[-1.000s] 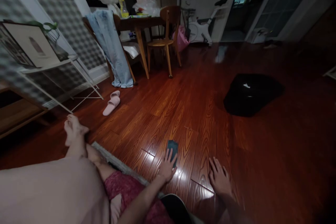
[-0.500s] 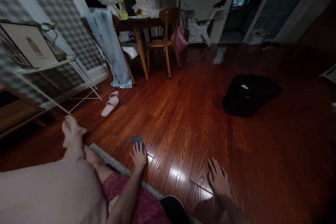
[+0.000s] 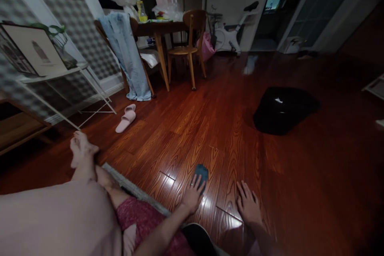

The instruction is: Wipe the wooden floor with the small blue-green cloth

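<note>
A small dark blue-green cloth or pad [image 3: 201, 174] lies on the glossy red-brown wooden floor [image 3: 186, 128]. My left hand [image 3: 193, 196] rests on its near part with the fingers spread, and the palm covers some of it. To the right, my right hand [image 3: 248, 204] lies on the floor, fingers stretched out and holding nothing. Bare floor separates the two hands.
A black bulky object [image 3: 283, 114] stands on the floor at right. Pink slippers [image 3: 126, 118] lie at left, near a chair draped with jeans [image 3: 127, 56]. Beyond are a wooden chair [image 3: 187, 51] and table. Crossed bare feet [image 3: 81, 148] and a pink cushion [image 3: 60, 220] fill the lower left.
My left hand and the blue-green cloth or pad under its fingers have moved right across the floor, closer to my right hand. My right hand has stayed in place.
</note>
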`<state>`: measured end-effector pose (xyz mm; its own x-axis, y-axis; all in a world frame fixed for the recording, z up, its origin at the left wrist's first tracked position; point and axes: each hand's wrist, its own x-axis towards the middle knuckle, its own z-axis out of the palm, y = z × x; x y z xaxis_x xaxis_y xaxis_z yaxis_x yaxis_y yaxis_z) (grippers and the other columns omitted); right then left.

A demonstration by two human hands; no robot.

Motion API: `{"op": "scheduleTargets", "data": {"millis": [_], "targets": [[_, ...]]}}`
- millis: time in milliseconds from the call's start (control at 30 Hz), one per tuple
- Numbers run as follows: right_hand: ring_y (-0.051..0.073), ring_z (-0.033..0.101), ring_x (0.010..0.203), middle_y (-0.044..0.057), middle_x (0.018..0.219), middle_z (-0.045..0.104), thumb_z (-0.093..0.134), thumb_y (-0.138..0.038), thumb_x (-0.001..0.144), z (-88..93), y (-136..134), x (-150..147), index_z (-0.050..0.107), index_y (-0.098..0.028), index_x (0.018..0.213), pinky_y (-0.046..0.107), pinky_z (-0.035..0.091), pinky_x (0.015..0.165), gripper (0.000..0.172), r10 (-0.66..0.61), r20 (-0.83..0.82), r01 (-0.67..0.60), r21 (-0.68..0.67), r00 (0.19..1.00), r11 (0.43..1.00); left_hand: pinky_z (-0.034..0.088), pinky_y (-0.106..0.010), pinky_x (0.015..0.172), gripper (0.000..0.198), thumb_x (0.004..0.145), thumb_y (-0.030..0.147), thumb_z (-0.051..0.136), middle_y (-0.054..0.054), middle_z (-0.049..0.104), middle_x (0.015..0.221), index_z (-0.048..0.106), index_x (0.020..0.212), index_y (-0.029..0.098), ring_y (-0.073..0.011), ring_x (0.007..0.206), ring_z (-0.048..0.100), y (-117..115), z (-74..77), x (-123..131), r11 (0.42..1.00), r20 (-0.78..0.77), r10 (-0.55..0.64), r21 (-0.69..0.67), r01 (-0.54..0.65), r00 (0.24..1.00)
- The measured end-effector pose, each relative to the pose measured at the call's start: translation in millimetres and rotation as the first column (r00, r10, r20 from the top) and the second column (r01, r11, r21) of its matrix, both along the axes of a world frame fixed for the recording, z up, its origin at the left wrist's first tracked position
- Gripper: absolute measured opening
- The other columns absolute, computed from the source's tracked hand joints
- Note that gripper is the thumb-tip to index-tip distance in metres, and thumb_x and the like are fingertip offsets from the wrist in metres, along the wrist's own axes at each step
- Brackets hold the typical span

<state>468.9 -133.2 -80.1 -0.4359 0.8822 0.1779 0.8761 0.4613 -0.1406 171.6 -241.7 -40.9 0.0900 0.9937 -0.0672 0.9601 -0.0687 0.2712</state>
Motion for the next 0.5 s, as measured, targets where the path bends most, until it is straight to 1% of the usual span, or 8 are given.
{"op": "scheduleTargets", "data": {"millis": [33,100,167,233,300,367,433,500], "targets": [[0.023,0.033,0.149,0.008,0.161,0.039,0.028,-0.028,0.095,-0.3,0,0,0.022,-0.024,0.161,0.048,0.025,0.119,0.067,0.002,-0.001,-0.002,-0.002,1.0,1.0,0.024,-0.054,0.122,0.065,0.102,0.042,0.044,-0.003,0.006,0.17,0.021,0.161,0.03,-0.0308,0.155,0.008,1,-0.5,8,0.999,0.017,-0.052,-0.005,0.052,0.999],[0.023,0.034,0.148,0.008,0.161,0.04,0.029,-0.027,0.094,-1.5,1,0,0.022,-0.025,0.161,0.048,0.026,0.118,0.068,0.0,-0.002,0.0,-0.005,1.0,1.0,0.024,-0.055,0.123,0.063,0.102,0.042,0.044,-0.001,0.008,0.17,0.021,0.16,0.034,-0.0284,0.155,0.01,3,1.2,14,0.995,0.034,-0.098,-0.018,0.099,0.995],[0.023,0.034,0.148,0.007,0.161,0.039,0.03,-0.027,0.093,-3.0,1,0,0.022,-0.026,0.161,0.048,0.026,0.118,0.068,-0.005,-0.004,0.005,-0.003,1.0,1.0,0.022,-0.055,0.123,0.06,0.103,0.041,0.044,0.001,0.014,0.169,0.024,0.159,0.037,-0.0267,0.155,0.014,9,6.9,4,0.997,0.03,-0.074,-0.033,0.074,0.997],[0.023,0.033,0.149,0.007,0.162,0.039,0.031,-0.027,0.093,-4.2,2,0,0.023,-0.026,0.161,0.048,0.026,0.118,0.068,-0.008,-0.005,0.008,0.001,1.0,1.0,0.021,-0.055,0.123,0.058,0.102,0.038,0.043,0.001,0.021,0.168,0.027,0.158,0.037,-0.0261,0.155,0.016,15,14.9,-21,0.999,0.0,0.034,-0.038,-0.034,0.999],[0.023,0.033,0.149,0.008,0.161,0.039,0.03,-0.027,0.094,-5.1,2,-1,0.024,-0.025,0.161,0.048,0.026,0.119,0.067,-0.009,-0.004,0.009,0.008,1.0,1.0,0.021,-0.055,0.123,0.058,0.101,0.032,0.042,-0.002,0.025,0.167,0.032,0.158,0.033,-0.0271,0.154,0.018,18,22.3,-56,0.972,-0.053,0.23,-0.03,-0.232,0.972],[0.023,0.033,0.149,0.008,0.161,0.04,0.029,-0.026,0.094,-6.1,2,0,0.025,-0.025,0.16,0.048,0.025,0.119,0.067,-0.008,-0.005,0.008,0.015,1.0,1.0,0.022,-0.057,0.122,0.056,0.1,0.028,0.041,-0.006,0.028,0.166,0.038,0.156,0.028,-0.0298,0.153,0.021,13,26.1,-96,0.885,-0.108,0.462,-0.012,-0.465,0.88],[0.023,0.033,0.149,0.007,0.16,0.041,0.029,-0.026,0.094,-7.4,3,0,0.025,-0.026,0.161,0.048,0.024,0.12,0.067,-0.001,-0.011,0.002,0.015,1.0,1.0,0.025,-0.06,0.12,0.056,0.1,0.027,0.037,-0.01,0.029,0.165,0.039,0.155,0.025,-0.0325,0.152,0.023,0,25.2,-134,0.744,-0.136,0.664,0.018,-0.668,0.735],[0.023,0.034,0.149,0.007,0.16,0.042,0.03,-0.027,0.094,-8.9,4,0,0.024,-0.027,0.161,0.049,0.024,0.12,0.067,0.001,-0.022,0.0,0.013,1.0,1.0,0.029,-0.063,0.117,0.056,0.101,0.029,0.034,-0.012,0.031,0.164,0.037,0.156,0.024,-0.0342,0.151,0.026,-19,20.6,-163,0.599,-0.149,0.795,0.041,-0.8,0.588]]}}
